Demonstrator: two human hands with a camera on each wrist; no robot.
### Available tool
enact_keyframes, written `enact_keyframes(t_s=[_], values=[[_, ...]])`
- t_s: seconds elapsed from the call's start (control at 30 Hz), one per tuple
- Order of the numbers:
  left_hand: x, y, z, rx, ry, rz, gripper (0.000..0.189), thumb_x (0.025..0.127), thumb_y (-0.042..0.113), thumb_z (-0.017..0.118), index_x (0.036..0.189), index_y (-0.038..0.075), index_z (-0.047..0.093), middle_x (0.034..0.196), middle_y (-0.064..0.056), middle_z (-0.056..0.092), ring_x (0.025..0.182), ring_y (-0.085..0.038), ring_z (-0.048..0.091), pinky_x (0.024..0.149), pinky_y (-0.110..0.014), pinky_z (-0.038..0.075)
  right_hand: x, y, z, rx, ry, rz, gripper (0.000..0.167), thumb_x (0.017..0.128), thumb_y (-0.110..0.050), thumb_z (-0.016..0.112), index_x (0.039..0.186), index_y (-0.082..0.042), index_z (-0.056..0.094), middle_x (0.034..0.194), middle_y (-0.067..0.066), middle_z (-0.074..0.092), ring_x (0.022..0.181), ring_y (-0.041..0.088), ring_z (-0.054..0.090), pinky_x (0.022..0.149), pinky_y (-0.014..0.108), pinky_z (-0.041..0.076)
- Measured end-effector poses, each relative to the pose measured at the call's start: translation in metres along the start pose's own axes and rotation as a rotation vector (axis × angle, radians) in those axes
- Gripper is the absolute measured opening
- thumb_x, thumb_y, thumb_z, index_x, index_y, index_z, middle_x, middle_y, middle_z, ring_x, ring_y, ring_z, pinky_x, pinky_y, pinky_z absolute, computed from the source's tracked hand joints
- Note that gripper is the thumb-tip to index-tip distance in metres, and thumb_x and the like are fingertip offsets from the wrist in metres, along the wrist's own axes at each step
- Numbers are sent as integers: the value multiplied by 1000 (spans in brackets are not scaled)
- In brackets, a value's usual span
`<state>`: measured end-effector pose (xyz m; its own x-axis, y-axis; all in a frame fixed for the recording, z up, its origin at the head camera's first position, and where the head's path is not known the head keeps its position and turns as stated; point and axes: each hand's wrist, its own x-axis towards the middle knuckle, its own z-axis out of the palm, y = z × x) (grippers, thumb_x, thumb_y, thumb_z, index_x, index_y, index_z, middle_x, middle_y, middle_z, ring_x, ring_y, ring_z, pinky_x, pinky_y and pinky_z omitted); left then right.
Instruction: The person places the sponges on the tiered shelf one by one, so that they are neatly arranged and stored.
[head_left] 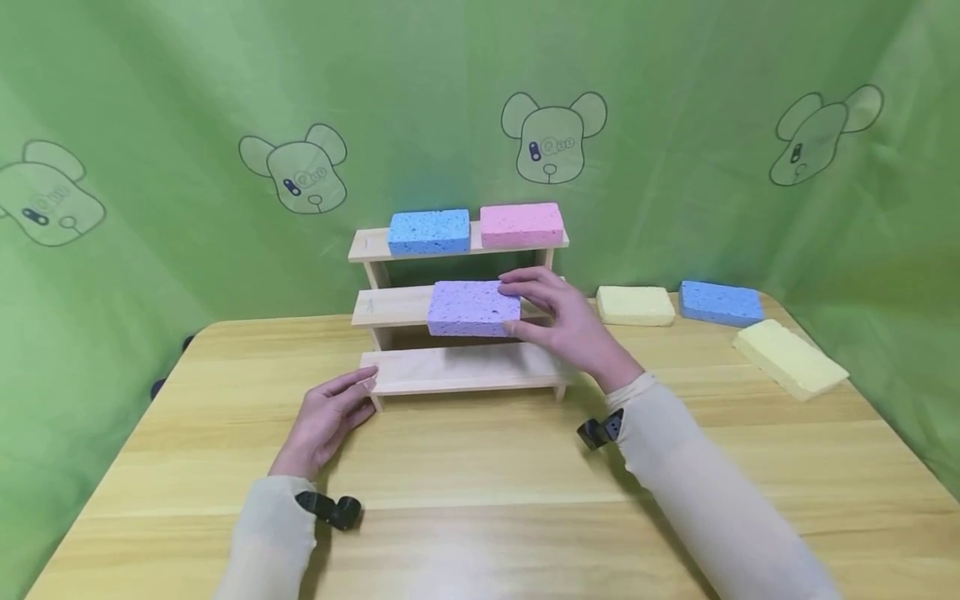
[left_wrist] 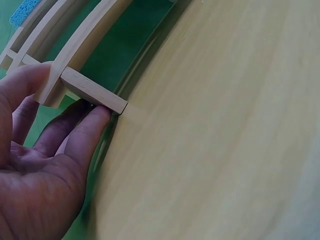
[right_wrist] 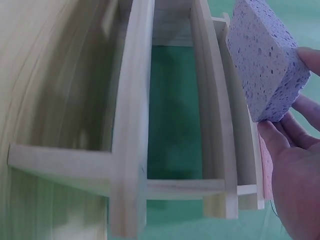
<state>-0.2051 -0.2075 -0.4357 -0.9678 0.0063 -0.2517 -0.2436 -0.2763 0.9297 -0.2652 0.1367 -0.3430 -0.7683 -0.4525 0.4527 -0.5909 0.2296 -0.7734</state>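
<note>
Wooden shelving (head_left: 450, 372) touches the loosely spread left hand (head_left: 326, 421), while the right hand (head_left: 568, 327) pinches a purple sponge (head_left: 468, 308).

purple sponge (head_left: 468, 302) shows dark speckles | blue sponges (head_left: 429, 232) | pink sponge (head_left: 521, 225) | pale-yellow sponges (head_left: 636, 306) | rack (head_left: 457, 371): pale wood | table (head_left: 465, 467): yellowish wood grain | curtain (head_left: 420, 67): green, outlined animal heads (head_left: 551, 158)

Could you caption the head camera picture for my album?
Right-hand fingers grip a purple sponge at a three-tier wooden stand while left-hand fingers hold its lower left corner.
</note>
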Motion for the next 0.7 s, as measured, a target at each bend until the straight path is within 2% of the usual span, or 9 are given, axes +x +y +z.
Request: enact_keyframes(t_s=[0.37,0.47,0.7], values=[[0,-1,-1,-12,-2,8,41,92,3,67,132,-3,58,146,-17,43,115,-25,60,98,-35,51,11,-3,15,-2,-28,-25,43,88,-10,74,128,0,61,138,4,48,131,21,44,113,37,33],[0,-1,0,-20,2,9,40,92,3,67,130,-3,59,145,-17,44,114,-24,61,97,-36,51,17,-2,20,8,-44,-21,42,90,-11,73,129,-2,61,139,2,47,131,20,43,111,36,36],[0,-2,-1,-17,0,11,40,92,4,68,131,-2,59,146,-17,44,115,-24,60,98,-35,50,27,1,32,19,-41,-34,42,89,-6,72,128,0,61,139,4,47,131,21,43,112,32,35]])
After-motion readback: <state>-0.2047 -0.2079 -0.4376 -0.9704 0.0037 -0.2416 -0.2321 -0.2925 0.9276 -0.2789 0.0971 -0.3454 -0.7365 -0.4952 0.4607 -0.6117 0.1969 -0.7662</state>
